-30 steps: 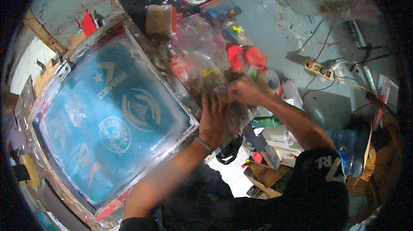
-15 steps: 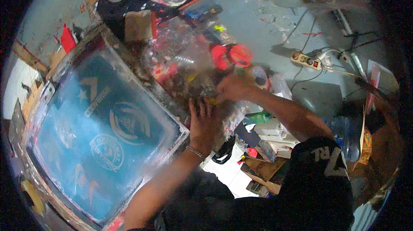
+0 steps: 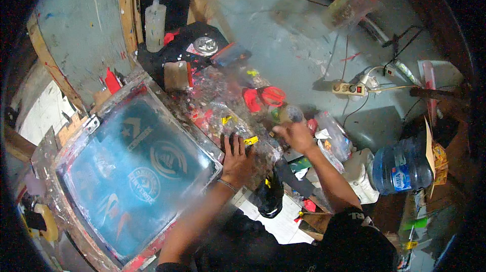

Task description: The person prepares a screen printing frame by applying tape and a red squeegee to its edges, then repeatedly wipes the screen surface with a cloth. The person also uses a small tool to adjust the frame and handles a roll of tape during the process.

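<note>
My left hand point(image 3: 237, 164) lies with fingers stretched out on the paint-stained worktop point(image 3: 215, 87), beside the near right edge of a framed blue printing screen point(image 3: 116, 181). Just past its fingertips is a small yellow object point(image 3: 251, 140), too small to name. To the right, my right hand point(image 3: 297, 136) has its fingers curled together over the worktop; what they hold, if anything, I cannot make out. Close beyond that hand stands a round container with a greyish top point(image 3: 291, 115). Red round tubs point(image 3: 271, 97) sit farther back.
A paint-smeared block with a red edge point(image 3: 177, 75) and an open tin point(image 3: 205, 46) lie at the back. On the right are a white power strip point(image 3: 349, 89), a large blue water bottle point(image 3: 403, 166) and a white container point(image 3: 360, 171). A black bag point(image 3: 268, 195) hangs near me.
My right hand has moved right, away from my left hand. The yellow object between them now shows more clearly. My left hand stays on the worktop while the whole view has shifted.
</note>
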### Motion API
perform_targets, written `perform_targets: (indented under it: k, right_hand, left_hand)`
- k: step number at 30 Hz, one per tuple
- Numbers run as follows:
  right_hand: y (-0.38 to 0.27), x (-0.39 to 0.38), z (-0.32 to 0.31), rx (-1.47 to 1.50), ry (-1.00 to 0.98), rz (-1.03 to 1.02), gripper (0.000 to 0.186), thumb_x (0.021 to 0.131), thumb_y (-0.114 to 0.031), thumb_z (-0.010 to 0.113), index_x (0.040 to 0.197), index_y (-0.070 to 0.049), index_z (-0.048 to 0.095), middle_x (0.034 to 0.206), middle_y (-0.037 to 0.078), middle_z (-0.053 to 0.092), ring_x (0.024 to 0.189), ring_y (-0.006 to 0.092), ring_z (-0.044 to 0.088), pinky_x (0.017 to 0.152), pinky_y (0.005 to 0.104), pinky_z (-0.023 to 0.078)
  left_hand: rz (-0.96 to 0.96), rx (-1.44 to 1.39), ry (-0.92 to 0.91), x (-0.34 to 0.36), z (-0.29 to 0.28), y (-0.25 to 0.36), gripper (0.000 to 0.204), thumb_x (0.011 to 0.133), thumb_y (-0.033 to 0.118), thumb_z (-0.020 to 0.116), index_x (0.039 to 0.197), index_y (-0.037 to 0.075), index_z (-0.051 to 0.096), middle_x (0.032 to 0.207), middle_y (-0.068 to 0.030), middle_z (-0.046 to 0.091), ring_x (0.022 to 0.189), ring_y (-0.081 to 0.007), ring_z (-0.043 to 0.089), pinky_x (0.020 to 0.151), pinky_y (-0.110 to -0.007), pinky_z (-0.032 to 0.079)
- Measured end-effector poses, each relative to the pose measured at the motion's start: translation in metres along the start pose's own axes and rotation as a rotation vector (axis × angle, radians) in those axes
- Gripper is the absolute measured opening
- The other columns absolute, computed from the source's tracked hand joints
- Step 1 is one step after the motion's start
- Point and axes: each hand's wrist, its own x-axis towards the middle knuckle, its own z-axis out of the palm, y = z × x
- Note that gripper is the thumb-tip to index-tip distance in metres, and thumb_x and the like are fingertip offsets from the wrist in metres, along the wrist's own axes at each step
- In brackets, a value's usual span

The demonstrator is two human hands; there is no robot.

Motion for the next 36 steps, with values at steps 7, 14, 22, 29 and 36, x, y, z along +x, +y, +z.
perform_targets:
  k: [7,14,22,29,36]
  right_hand:
    - [0.048,0.036,0.018,-0.301,-0.174,0.163,0.024,0.086,-0.024,0.058,0.091,-0.003,0.069,0.081,0.019,0.069,0.074,0.0413,0.067,0.072,0.0483,0.056]
    - [0.072,0.034,0.035,-0.181,-0.012,0.056,0.017,0.079,-0.011,0.060,0.091,-0.003,0.070,0.083,0.023,0.067,0.079,0.0423,0.065,0.070,0.0492,0.051]
    - [0.088,-0.017,-0.008,0.760,0.115,0.069,0.010,0.088,-0.011,0.065,0.089,-0.001,0.067,0.074,0.001,0.063,0.071,0.0144,0.060,0.067,0.0311,0.049]
    - [-0.105,-0.125,-0.059,1.055,-0.230,0.061,0.007,0.073,-0.001,0.071,0.079,-0.001,0.071,0.081,0.006,0.070,0.076,0.0168,0.065,0.075,0.0301,0.051]
    - [-0.250,-0.147,-0.020,1.607,-0.624,0.116,0.008,0.074,0.010,0.063,0.079,0.005,0.067,0.076,0.011,0.068,0.067,0.0153,0.065,0.065,0.0283,0.054]
  left_hand:
    - [0.120,-0.240,0.252,-0.031,-0.013,0.036,0.048,0.087,0.020,0.052,0.134,0.008,0.050,0.144,-0.0204,0.041,0.132,-0.0402,0.039,0.112,-0.060,0.021]
    - [0.048,-0.438,0.196,-0.138,-0.051,0.067,0.042,0.090,0.028,0.054,0.126,0.006,0.054,0.135,-0.0171,0.049,0.126,-0.0371,0.045,0.107,-0.048,0.036]
    - [-0.175,-0.697,0.335,-0.196,-0.073,0.065,0.044,0.091,0.029,0.062,0.127,0.005,0.054,0.130,-0.0180,0.054,0.122,-0.0357,0.049,0.104,-0.048,0.040]
    - [-0.281,-0.817,0.821,-0.188,-0.133,0.081,0.058,0.083,0.027,0.072,0.132,0.003,0.052,0.135,-0.0174,0.052,0.128,-0.0349,0.047,0.110,-0.046,0.034]
    - [-0.630,-0.919,0.637,-0.267,-0.103,0.076,0.043,0.085,0.024,0.071,0.120,0.000,0.063,0.134,-0.0131,0.056,0.131,-0.0328,0.046,0.110,-0.046,0.035]
